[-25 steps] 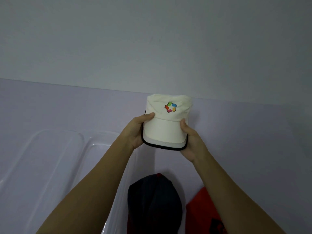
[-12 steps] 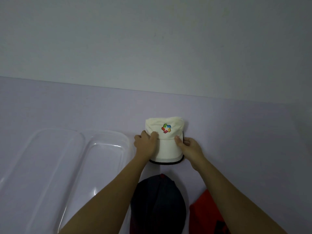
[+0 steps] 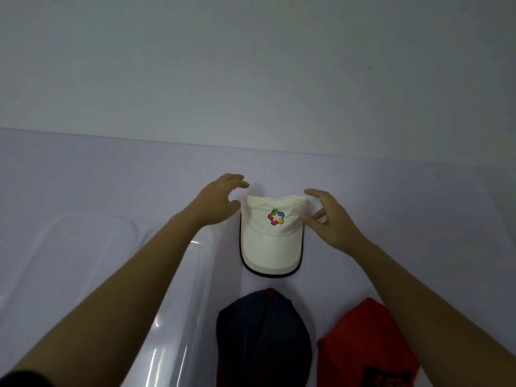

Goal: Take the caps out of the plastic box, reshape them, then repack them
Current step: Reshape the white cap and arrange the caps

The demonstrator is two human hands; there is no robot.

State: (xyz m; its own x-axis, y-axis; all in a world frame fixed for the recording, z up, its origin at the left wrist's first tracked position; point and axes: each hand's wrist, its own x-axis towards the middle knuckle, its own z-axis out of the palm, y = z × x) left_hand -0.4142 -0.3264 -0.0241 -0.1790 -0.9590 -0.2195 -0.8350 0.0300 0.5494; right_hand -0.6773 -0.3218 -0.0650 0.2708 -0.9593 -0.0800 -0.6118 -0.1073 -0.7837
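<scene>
A cream cap (image 3: 269,241) with a colourful logo and a black-edged brim lies on the pale table, brim pointing toward me. My left hand (image 3: 219,201) hovers just left of its crown, fingers spread and loosely bent, holding nothing. On the other side, my right hand (image 3: 328,219) is spread beside the crown, thumb tip close to the fabric; contact is unclear. Nearer to me lie a dark navy cap (image 3: 264,336) and a red cap (image 3: 363,347). The clear plastic box (image 3: 92,275) sits at the left under my left forearm.
A plain grey wall rises behind the table's far edge (image 3: 251,148). The table surface (image 3: 418,208) stretches to the right of the caps. A second clear plastic piece (image 3: 184,317) lies beside the box.
The cream cap went down from mid-air onto the table. Both hands let go of it and now hover spread at either side of its crown.
</scene>
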